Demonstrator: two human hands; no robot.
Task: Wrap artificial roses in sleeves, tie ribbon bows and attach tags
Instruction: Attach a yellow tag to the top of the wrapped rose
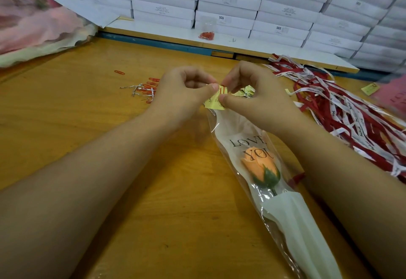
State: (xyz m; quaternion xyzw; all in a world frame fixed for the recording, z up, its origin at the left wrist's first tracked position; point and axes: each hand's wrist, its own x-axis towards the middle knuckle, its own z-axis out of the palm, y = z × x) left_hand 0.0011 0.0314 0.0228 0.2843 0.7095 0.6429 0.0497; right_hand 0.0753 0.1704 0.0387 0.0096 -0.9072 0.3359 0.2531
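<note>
Beyond the desk (pixel 77 107) at twelve o'clock, white boxes (pixel 228 3) are being shown stacked. A yellow tag (pixel 214 103) is being pinched by left hand (pixel 182 94) and right hand (pixel 257 98) fingers atop the rose sleeve (pixel 292 219), cropped at five.

A yellow wooden table (pixel 87 129) carries a sleeved orange rose (pixel 261 166) lying lengthwise. Red-and-white ribbons (pixel 342 111) sprawl just right of the rose; red paper clips (pixel 151 83) and silver twist ties (pixel 140 90) lie to its upper left.
</note>
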